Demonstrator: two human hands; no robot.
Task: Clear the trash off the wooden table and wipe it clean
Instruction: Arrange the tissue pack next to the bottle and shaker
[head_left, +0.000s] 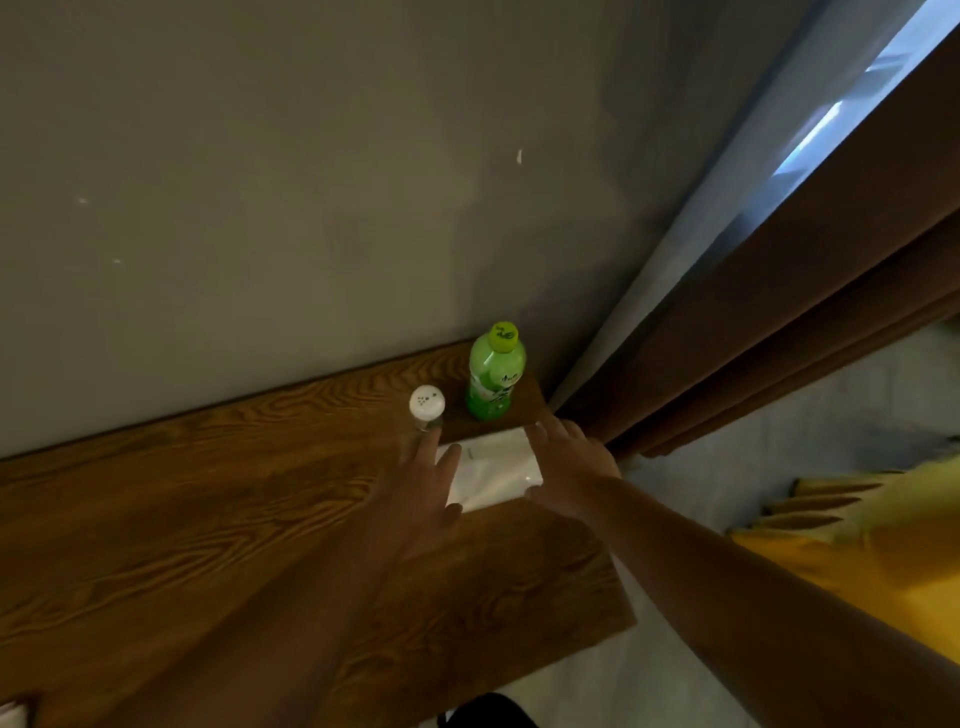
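A white tissue pack (496, 467) lies flat near the right end of the wooden table (208, 493). My left hand (423, 480) rests on its left edge with the fingers spread. My right hand (569, 467) touches its right edge, thumb at the near corner, fingers apart. Behind the pack stands a green bottle (493, 376) with a yellow-green cap, upright in the far right corner. Left of it stands a small clear bottle with a white cap (427, 408), just beyond my left fingertips. Neither hand has lifted the pack.
A grey wall runs along the table's far edge. Brown curtains (779, 312) and a pale sheer hang to the right of the table's end. Pale floor shows right of the table. A yellow garment (857, 551) fills the lower right.
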